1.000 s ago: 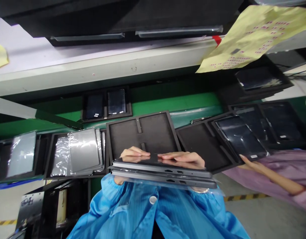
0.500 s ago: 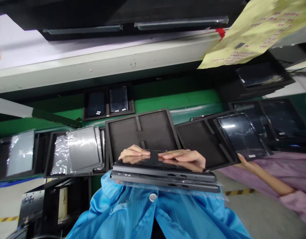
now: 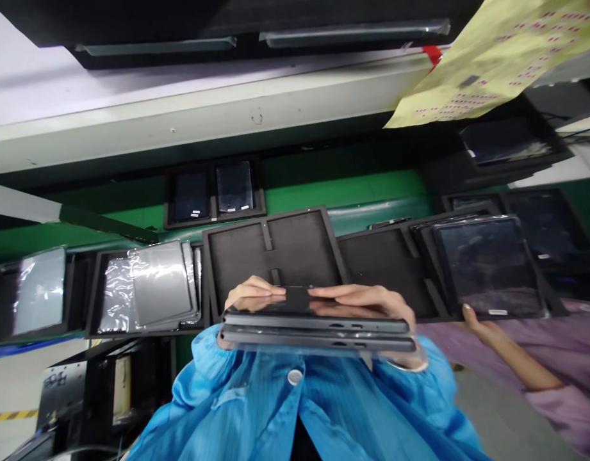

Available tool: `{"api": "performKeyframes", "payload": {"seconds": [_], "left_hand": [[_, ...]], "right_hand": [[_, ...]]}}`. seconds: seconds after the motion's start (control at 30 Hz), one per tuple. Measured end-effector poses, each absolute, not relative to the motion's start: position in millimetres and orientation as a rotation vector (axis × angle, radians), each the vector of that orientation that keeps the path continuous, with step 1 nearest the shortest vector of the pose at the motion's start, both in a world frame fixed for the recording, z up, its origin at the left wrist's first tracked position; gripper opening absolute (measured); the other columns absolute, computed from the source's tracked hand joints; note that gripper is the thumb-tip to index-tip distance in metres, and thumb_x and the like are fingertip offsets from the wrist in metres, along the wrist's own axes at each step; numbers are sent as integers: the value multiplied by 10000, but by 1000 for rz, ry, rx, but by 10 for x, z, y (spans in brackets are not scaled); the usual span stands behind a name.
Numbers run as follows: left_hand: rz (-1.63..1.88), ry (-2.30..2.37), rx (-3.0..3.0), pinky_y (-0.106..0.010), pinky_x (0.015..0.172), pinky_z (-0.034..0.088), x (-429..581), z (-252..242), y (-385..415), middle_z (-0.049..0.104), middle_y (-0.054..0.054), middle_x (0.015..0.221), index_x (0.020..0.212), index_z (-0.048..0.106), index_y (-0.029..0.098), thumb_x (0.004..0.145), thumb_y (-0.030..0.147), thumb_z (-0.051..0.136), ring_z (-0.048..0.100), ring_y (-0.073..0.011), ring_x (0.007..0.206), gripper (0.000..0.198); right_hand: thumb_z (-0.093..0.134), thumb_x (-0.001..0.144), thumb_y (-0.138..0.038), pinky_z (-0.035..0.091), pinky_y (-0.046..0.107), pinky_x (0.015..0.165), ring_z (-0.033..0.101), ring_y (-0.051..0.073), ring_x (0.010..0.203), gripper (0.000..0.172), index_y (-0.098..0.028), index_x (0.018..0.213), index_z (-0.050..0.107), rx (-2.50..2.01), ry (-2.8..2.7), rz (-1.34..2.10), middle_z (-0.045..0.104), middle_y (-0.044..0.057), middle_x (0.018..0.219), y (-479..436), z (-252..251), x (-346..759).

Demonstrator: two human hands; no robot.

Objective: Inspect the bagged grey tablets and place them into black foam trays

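A stack of two dark tablets (image 3: 318,320) is held level in front of my chest, its port edge facing me. Clear film shows along the lower tablet's edge. My left hand (image 3: 254,289) grips the stack's left side, fingers resting on the glossy top screen. On the right side my right hand (image 3: 371,299) does likewise, with a bracelet at the wrist. My palms and the undersides of the tablets are mostly hidden. Just beyond the stack lies a black two-recess tray (image 3: 299,246).
Film-wrapped tablets (image 3: 160,282) lie in a tray to the left. At right, a co-worker's hand (image 3: 487,330) holds a film-covered tablet (image 3: 487,262) beside another black tray (image 3: 388,262). Two tablets in a tray (image 3: 213,218) sit farther back, below a white shelf (image 3: 218,115).
The stack has risen slightly and tilted more level, my right hand shifting a little to the right. The co-worker's tablet has moved right and turned.
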State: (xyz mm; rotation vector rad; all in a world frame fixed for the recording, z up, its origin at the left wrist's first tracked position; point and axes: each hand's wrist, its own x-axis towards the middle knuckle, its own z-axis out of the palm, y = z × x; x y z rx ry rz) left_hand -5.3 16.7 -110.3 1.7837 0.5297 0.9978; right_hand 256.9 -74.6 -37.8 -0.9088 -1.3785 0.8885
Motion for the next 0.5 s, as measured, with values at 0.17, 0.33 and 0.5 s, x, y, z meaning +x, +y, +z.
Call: {"api": "performKeyframes", "payload": {"seconds": [0.17,0.33,0.5], "left_hand": [[871,594,2097,-358,766,589,39,-442,209,826,-102,996,1122,676,182,1008,299,614,775,-219,870,174],[657,622,2491,-348,777,543,13,-29,250,796,-60,989,1088,594,191,916,91,504,742,-191,827,218],[1172,1193,2436,-488,1038,505,-364,-23,278,723,-93,1170,1237,638,221,740,493,910,678,-311,1130,629]], "right_hand": [[781,949,-261,695,348,882,757,280,1165,387,-211,1316,668,-1053,-2018,434,715,156,1371,-636,173,2729],[649,947,5,708,320,826,777,232,1058,324,-188,1197,719,-892,-1938,344,737,98,1168,-547,41,2446],[666,781,150,740,416,832,761,303,1122,517,-164,1189,713,-826,-1615,391,664,87,1244,-657,-57,2469]]}}
